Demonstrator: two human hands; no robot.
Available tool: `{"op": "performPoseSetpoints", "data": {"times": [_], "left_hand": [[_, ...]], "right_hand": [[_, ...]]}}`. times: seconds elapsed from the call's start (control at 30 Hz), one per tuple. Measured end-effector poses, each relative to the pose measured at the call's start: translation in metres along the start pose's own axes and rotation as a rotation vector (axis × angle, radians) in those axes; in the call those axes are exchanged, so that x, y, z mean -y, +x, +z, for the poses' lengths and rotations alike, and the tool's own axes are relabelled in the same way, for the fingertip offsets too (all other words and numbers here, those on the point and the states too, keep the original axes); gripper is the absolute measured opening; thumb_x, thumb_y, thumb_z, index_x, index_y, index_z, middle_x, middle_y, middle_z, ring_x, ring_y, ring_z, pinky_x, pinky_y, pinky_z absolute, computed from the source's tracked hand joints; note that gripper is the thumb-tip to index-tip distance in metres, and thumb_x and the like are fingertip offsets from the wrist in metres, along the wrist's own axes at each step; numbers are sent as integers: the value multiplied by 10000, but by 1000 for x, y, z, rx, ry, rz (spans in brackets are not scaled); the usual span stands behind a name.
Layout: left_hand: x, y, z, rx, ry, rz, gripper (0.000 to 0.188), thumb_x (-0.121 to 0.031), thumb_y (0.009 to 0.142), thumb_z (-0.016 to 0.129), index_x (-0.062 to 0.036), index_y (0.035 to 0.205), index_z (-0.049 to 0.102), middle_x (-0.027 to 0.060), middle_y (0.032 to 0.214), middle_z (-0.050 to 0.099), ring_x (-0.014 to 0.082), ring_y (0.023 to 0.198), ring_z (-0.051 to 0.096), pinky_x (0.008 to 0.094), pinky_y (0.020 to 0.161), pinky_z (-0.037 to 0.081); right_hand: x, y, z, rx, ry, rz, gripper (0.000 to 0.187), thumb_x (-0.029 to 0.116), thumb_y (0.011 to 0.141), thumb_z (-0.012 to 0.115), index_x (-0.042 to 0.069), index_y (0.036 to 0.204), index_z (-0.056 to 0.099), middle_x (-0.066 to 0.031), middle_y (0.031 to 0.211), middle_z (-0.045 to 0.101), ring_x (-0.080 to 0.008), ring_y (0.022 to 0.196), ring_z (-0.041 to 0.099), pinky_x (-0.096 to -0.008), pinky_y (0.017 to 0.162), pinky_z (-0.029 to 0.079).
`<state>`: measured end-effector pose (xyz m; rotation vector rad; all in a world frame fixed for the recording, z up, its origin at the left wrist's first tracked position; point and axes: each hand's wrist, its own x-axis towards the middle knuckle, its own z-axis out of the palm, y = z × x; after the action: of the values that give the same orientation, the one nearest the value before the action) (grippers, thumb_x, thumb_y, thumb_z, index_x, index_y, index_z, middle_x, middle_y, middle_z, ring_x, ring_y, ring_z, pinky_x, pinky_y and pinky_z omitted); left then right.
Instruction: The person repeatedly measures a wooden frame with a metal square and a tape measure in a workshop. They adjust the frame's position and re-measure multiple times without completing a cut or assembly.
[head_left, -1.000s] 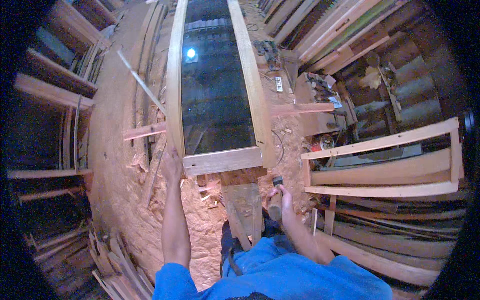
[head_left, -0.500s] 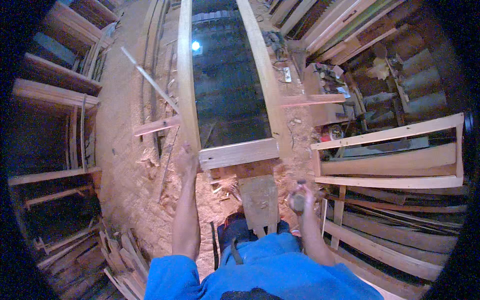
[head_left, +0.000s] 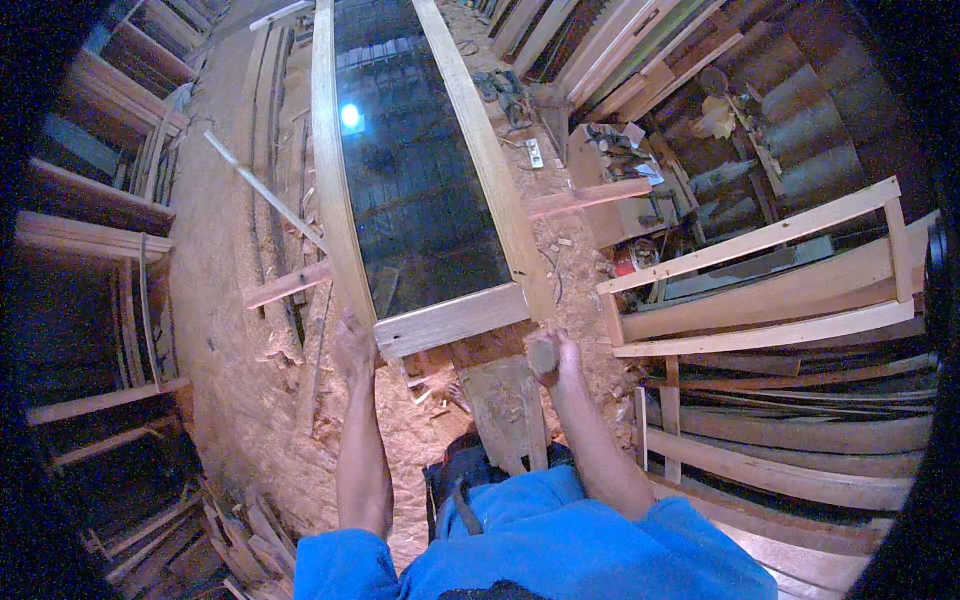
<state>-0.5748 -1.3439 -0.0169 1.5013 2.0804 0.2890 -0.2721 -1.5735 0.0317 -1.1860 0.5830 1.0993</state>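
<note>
A long pale wooden frame with a dark, glossy glass panel stretches away in front of me. My left hand grips its near left corner, fingers closed along the side piece; the fingertips are partly hidden. My right hand is closed around a stubby grey-brown tool with a rounded end, its exact kind unclear. That hand is beside the near right corner of the frame. A worn wooden plank lies below the near end, between my arms.
Crosswise pieces of wood jut out on both sides beneath the frame. Sawdust and shavings cover the floor. On the right, an open slatted wooden frame leans over stacked boards. A power strip lies beyond, near a cluttered box.
My right hand has moved up and left with the tool, from the lower right to the frame's near right corner. The view has turned slightly; my left hand stays at the left corner.
</note>
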Motion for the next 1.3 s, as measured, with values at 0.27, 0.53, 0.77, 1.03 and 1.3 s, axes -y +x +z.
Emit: {"op": "performPoseSetpoints", "data": {"times": [0.27,0.53,0.77,1.03,1.3], "left_hand": [[16,7,11,19,-26,35,787,-615,1095,264,11,1171,736,345,1068,722,542,1046,685,614,870,523],[8,1,7,1,-82,8,831,-630,1096,256,54,1091,728,354,996,722,550,1010,690,629,853,531],[20,11,20,-30,-135,119,784,-582,1109,267,42,1041,738,356,949,716,561,940,695,647,829,531],[30,17,29,-12,-4,81,709,-516,1114,302,41,1077,738,361,973,716,561,1008,683,629,844,529],[19,8,15,-53,-87,159,685,-513,1110,311,21,1120,741,344,1071,722,537,1043,689,604,897,538]], "right_hand": [[4,-62,-33,-88,-154,-49,250,385,1043,578,150,979,635,-28,901,692,-226,783,675,-407,701,587],[14,-11,-34,120,-130,-135,422,492,1011,549,100,1026,704,-100,857,726,-269,701,679,-403,519,539],[1,-11,-57,125,-74,-164,366,461,1009,585,118,913,668,-63,806,706,-237,665,670,-379,517,537],[19,-31,-12,300,-196,-95,231,349,1025,595,135,951,638,-25,858,683,-215,693,670,-398,529,559],[30,-49,-79,156,-215,-93,317,435,1033,562,148,939,656,-13,777,672,-176,714,663,-345,596,553]]}}
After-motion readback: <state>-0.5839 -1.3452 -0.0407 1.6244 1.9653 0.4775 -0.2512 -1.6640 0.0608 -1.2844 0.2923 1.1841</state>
